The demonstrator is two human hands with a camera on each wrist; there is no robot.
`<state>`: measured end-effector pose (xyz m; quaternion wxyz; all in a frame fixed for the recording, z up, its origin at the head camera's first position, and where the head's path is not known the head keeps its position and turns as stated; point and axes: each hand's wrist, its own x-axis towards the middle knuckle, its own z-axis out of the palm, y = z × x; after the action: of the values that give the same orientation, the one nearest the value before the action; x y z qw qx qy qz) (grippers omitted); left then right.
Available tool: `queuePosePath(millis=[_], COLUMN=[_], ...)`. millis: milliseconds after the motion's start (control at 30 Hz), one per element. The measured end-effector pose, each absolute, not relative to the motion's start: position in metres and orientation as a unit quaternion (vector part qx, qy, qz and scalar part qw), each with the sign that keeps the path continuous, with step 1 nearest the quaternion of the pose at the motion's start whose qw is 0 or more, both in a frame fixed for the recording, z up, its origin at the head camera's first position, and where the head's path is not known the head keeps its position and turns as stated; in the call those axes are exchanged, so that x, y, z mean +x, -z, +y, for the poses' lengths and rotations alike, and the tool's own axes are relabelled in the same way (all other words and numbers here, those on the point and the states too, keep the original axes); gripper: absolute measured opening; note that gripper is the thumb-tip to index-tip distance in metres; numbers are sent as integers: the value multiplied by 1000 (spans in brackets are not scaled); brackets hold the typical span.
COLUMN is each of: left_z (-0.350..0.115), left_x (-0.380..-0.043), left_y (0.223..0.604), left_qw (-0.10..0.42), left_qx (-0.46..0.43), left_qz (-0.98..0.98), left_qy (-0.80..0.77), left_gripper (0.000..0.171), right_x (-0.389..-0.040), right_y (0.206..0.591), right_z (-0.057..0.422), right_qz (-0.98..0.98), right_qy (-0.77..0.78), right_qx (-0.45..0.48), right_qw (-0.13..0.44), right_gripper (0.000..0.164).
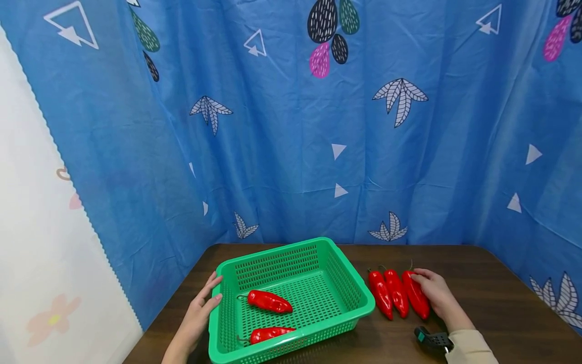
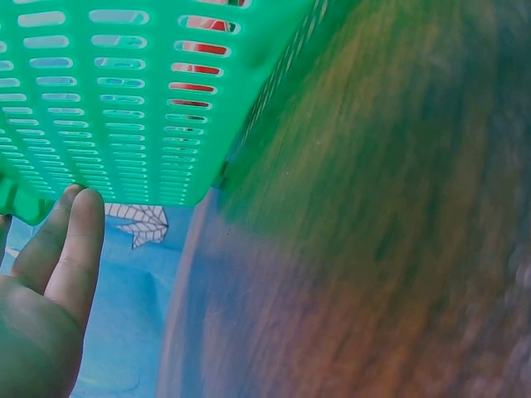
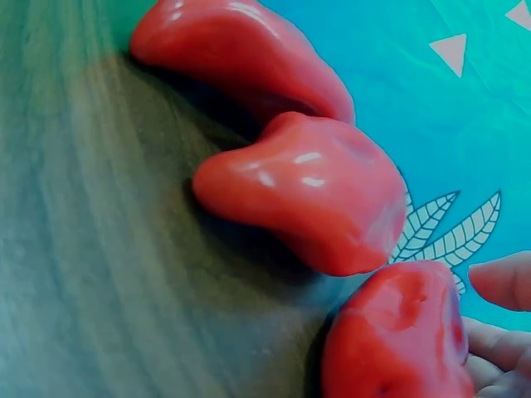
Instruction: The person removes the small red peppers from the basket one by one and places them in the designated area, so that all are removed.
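Note:
A green plastic basket (image 1: 313, 323) with slotted walls stands on the table, holding two red peppers, one whole pepper (image 1: 269, 301) and one partly hidden by the near rim (image 1: 273, 333). My left hand (image 1: 196, 314) touches the basket's left side with extended fingers; the left wrist view shows two fingertips against the slotted wall. Right of the basket lie three red peppers side by side: a left one (image 1: 381, 294), a middle one (image 1: 396, 292) and a right one (image 1: 415, 295). My right hand (image 1: 436, 290) is at the right pepper, fingers along its side; the thumb (image 3: 504, 282) stands apart from it.
The dark wooden table (image 1: 491, 293) extends right of the peppers. A blue patterned curtain (image 1: 291, 151) hangs behind it, and a pale cloth (image 1: 50, 242) hangs at the left. A black strap device (image 1: 432, 339) sits at the right wrist.

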<state>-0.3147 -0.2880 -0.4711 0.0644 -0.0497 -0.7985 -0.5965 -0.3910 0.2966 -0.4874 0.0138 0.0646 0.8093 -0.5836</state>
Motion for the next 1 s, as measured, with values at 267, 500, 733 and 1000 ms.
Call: queuePosePath(millis=[267, 500, 733, 1000], left_z=[-288, -289, -291, -288], left_x=[-315, -314, -315, -317], left_y=[471, 472, 474, 472], left_qw=[66, 66, 67, 61], left_qx=[-50, -52, -51, -51], left_qz=[-796, -795, -796, -799], left_qy=[600, 601, 600, 596], left_gripper=[56, 56, 55, 56], right_x=[-389, -380, -368, -368], right_y=[473, 443, 413, 380], right_z=[301, 286, 252, 217], right_qz=[808, 801, 789, 771], right_qy=[586, 597, 613, 625], right_qx=[62, 47, -6, -112], right_qw=[-3, -31, -47, -47], right_gripper=[66, 69, 68, 59])
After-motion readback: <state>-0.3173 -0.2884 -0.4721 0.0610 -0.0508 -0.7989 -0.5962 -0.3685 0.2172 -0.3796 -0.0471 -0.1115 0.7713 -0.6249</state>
